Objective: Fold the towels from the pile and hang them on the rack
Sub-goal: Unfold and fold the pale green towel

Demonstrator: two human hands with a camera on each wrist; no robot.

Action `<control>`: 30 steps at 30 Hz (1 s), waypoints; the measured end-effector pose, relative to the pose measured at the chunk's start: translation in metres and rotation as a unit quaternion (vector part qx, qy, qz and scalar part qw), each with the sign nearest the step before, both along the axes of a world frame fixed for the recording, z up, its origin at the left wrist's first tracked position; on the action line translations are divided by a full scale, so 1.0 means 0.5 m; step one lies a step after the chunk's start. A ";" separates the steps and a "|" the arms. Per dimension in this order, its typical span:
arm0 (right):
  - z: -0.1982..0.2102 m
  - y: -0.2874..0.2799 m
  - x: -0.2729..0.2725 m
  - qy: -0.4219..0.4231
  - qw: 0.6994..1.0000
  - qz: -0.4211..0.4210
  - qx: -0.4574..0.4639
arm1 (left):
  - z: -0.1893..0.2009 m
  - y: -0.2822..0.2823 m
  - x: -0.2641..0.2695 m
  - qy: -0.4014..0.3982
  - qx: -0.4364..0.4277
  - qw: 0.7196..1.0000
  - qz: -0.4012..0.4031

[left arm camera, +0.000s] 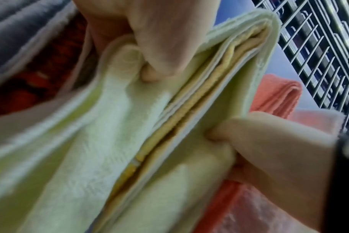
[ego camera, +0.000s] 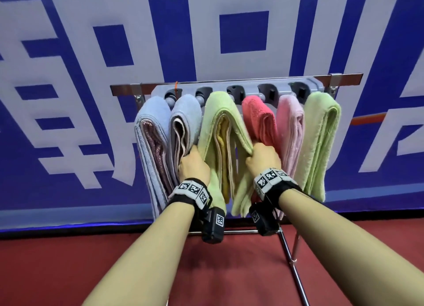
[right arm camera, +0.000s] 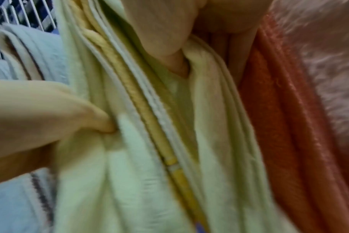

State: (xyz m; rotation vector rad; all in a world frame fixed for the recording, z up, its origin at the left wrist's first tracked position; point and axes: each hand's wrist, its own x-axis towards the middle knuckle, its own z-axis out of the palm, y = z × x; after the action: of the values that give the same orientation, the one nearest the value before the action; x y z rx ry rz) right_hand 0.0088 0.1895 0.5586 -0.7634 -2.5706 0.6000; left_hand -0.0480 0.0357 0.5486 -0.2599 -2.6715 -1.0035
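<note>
- Light green terry, folded in layers with a yellow towel tucked inside, is hanging over the rack point(ego camera: 236, 88) as the third towel from the rack's left end: this green towel point(ego camera: 221, 131) is the one both hands are working on.
- The left hand point(ego camera: 194, 165) is gripping the green towel's left fold, with the thumb pressing into the cloth on the near face and the fingers curled behind it.
- The right hand point(ego camera: 263, 160) is pinching the right fold of the same towel, its thumb dug into the pile and its fingers wrapped round the far side.
- In the left wrist view the yellow towel point(left arm camera: 191, 104) is showing as a thin band sandwiched between the green layers.
- Two pale blue towels are hanging at the rack's left end, the nearer blue towel point(ego camera: 184, 122) just beside the left hand.
- To the right of the green towel along the rack, a coral towel point(ego camera: 258, 119), a pink towel point(ego camera: 290, 131) and a second green towel point(ego camera: 321, 142) are draping side by side.
- Behind the rack a blue and white banner point(ego camera: 68, 76) is covering the wall, and below it red floor point(ego camera: 68, 271) is spreading.
</note>
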 end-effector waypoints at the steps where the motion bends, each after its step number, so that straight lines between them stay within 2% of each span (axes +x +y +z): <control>1: 0.000 0.010 0.006 -0.007 1.000 -0.011 0.015 | -0.001 -0.008 -0.005 0.007 -0.003 1.000 0.010; 6: -0.015 0.027 0.019 -0.021 0.998 -0.024 0.047 | -0.017 -0.015 -0.002 -0.017 -0.012 0.999 0.025; 11: -0.048 -0.015 0.006 -0.064 0.996 0.021 0.054 | -0.055 0.020 0.017 -0.075 0.016 0.997 -0.003; 16: -0.082 -0.053 -0.011 -0.086 0.994 0.066 0.033 | -0.075 0.028 0.012 -0.091 0.023 0.996 -0.005; 22: -0.100 -0.062 -0.009 -0.085 0.988 0.128 -0.026 | -0.088 0.020 0.009 -0.098 0.127 0.985 -0.065; 26: -0.098 -0.063 -0.007 -0.044 0.992 0.114 -0.045 | -0.102 0.005 0.011 -0.103 0.189 0.973 -0.080; 30: -0.096 -0.074 -0.007 -0.008 0.995 0.090 -0.034 | -0.103 -0.001 0.008 -0.093 0.216 0.969 -0.077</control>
State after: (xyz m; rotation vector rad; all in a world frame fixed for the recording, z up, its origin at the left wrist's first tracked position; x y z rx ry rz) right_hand 0.0052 0.1525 0.5108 -0.5638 -2.6635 0.7418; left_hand -0.0443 0.0352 0.4971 -0.2939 -2.5286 -1.6993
